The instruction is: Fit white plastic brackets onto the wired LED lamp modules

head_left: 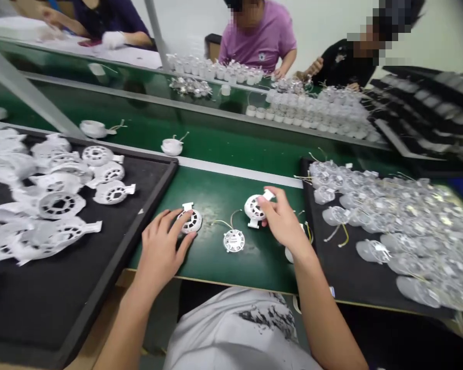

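Low over the green bench (216,190), my right hand (283,218) pinches a white round slotted plastic cover (253,207) that has a tab on either side. My left hand (164,239) has its thumb and forefinger at the rim of a second white slotted cover (193,221), which rests on the bench with one tab pointing away from me. Between the hands lies a small round white module (234,240) with thin wires, touched by neither. Another whitish part (289,255) with yellow wires is partly hidden behind my right wrist.
A black tray (111,241) at left holds a heap of white slotted covers (61,204). Rows of clear wired cups (405,246) fill a black tray on the right. Wired white parts (172,146) sit on the belt ahead. Several people work across the line.
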Action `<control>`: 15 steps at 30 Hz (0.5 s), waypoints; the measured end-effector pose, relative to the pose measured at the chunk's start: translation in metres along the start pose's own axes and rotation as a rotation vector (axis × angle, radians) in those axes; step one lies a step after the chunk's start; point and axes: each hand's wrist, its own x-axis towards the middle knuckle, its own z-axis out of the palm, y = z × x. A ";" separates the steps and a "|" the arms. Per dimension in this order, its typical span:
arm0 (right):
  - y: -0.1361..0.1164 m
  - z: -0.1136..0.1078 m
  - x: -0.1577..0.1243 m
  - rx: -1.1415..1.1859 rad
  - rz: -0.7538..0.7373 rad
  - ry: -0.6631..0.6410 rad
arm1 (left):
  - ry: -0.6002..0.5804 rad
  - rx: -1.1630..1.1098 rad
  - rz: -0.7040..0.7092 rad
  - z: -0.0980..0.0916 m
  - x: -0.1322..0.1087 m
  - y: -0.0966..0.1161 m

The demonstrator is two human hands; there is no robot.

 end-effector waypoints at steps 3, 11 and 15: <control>0.001 0.001 0.010 -0.406 0.062 0.062 | 0.078 0.051 0.046 -0.002 -0.001 0.005; -0.004 -0.009 -0.015 -0.465 -0.109 -0.060 | -0.040 -0.245 0.135 0.012 -0.021 0.079; -0.008 -0.003 -0.033 -0.209 -0.194 -0.032 | -0.148 -0.299 0.099 0.031 -0.014 0.082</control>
